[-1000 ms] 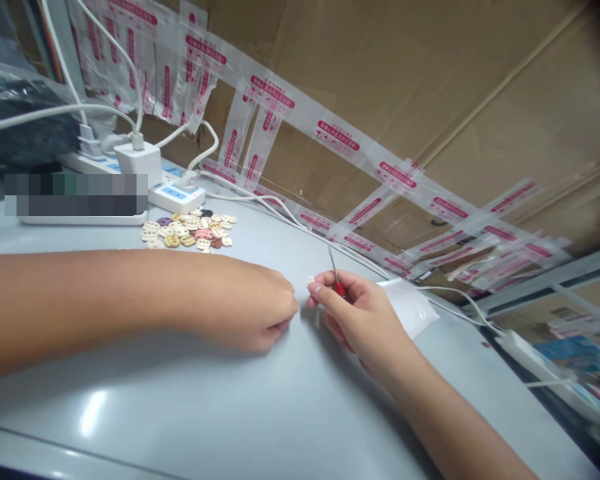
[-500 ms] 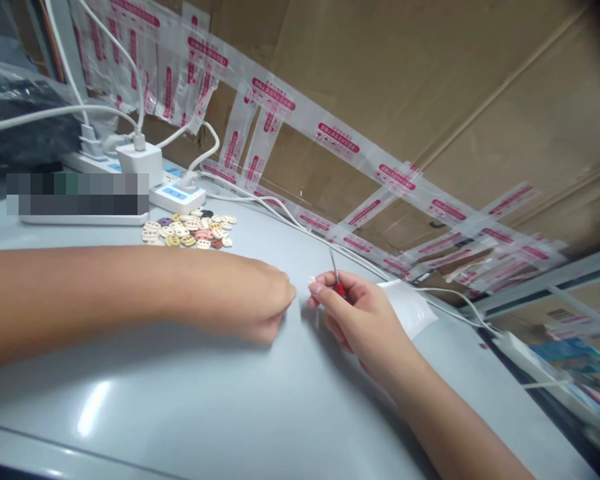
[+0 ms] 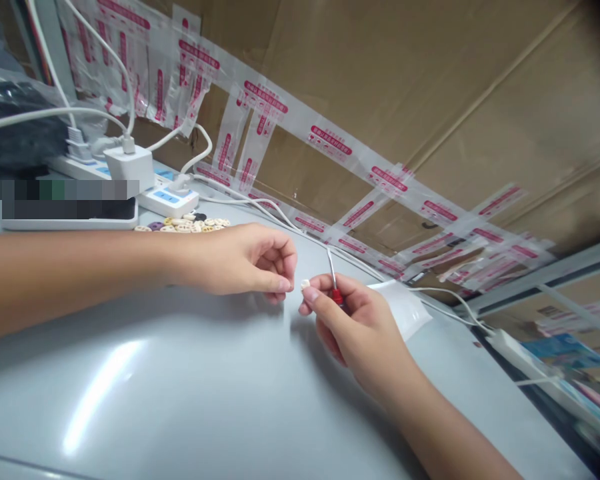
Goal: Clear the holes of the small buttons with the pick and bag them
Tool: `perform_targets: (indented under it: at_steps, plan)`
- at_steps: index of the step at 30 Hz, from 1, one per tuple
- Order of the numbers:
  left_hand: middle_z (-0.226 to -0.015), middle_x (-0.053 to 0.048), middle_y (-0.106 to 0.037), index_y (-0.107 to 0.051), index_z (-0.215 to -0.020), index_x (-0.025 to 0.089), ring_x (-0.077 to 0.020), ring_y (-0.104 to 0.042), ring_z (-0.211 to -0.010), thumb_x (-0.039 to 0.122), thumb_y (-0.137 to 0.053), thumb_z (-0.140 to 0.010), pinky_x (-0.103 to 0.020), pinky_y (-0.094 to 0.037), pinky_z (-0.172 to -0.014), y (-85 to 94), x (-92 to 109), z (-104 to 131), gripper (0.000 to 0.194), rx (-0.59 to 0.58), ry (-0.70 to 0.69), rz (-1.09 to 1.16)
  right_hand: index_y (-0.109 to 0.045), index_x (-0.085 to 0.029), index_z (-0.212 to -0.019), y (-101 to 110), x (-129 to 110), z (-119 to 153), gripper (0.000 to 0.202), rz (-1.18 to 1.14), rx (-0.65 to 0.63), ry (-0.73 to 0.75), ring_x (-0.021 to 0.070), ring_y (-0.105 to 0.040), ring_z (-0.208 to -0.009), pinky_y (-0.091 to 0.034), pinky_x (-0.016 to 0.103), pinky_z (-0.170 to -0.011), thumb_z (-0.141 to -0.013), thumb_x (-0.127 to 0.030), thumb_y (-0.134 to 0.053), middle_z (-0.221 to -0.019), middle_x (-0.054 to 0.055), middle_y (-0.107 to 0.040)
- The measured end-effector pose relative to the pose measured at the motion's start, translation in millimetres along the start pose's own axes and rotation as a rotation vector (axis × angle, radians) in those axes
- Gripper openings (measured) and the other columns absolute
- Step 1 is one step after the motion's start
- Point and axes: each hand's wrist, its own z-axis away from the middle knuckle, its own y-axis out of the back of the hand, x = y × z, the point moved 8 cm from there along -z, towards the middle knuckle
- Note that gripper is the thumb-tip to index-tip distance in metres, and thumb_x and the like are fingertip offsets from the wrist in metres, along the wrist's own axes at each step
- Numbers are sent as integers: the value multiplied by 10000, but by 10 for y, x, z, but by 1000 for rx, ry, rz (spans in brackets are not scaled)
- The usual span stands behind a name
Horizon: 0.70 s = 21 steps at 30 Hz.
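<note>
My right hand (image 3: 353,313) is closed, pinching a small cream-white piece (image 3: 305,284) between thumb and forefinger. The same hand also grips a screwdriver (image 3: 335,287) with a red handle, its thin metal shaft pointing up and away. Just to the left, my left hand (image 3: 253,263) has its fingers curled and its thumb tip close to the forefinger tip. Whatever may lie in that pinch is too small or hidden to make out. Behind my left wrist lies a pile of small oval slotted pieces (image 3: 195,225), mostly cream, with yellow, purple and black ones; my forearm hides part of it.
Power strips (image 3: 167,202) with a white charger (image 3: 129,165) and cables stand at the back left, beside a white-edged device (image 3: 70,225). A white sheet (image 3: 403,307) lies behind my right hand. Taped cardboard (image 3: 355,87) walls the back of the grey table (image 3: 205,400).
My left hand has turned from a palm-down fist so its thumb and curled fingers now show. Its forearm has shifted up, covering more of the pile. My right hand keeps its hold.
</note>
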Motion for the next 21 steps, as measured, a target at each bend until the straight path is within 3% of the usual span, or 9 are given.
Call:
perform_targets:
  at_steps: [6, 15, 21]
  plan:
    - [-847, -2, -703, -499, -887, 188, -137, -669, -808, 232, -631, -817, -254, -495, -700, -14, 37, -4, 156, 16, -23, 20, -634, -190, -807, -22, -31, 16, 324, 39, -6, 23, 36, -327, -363, -198, 208, -334, -833, -511, -675, -673, 6, -651]
    - [-827, 10, -693, -509, -886, 184, -133, -678, -799, 234, -657, -792, -244, -501, -684, -8, 23, -6, 182, 42, -19, 26, -647, -187, -809, -15, -36, 24, 298, 89, 0, 51, 48, -357, -371, -208, 221, -345, -843, -483, -670, -688, 23, -680]
    - [-749, 26, -686, -540, -831, 177, -133, -677, -716, 238, -682, -748, -231, -505, -619, 32, 51, 15, 176, 220, 16, -16, -652, -190, -790, 22, -24, 13, 280, 108, 48, 67, 52, -359, -398, -223, 223, -381, -851, -464, -665, -682, 24, -678]
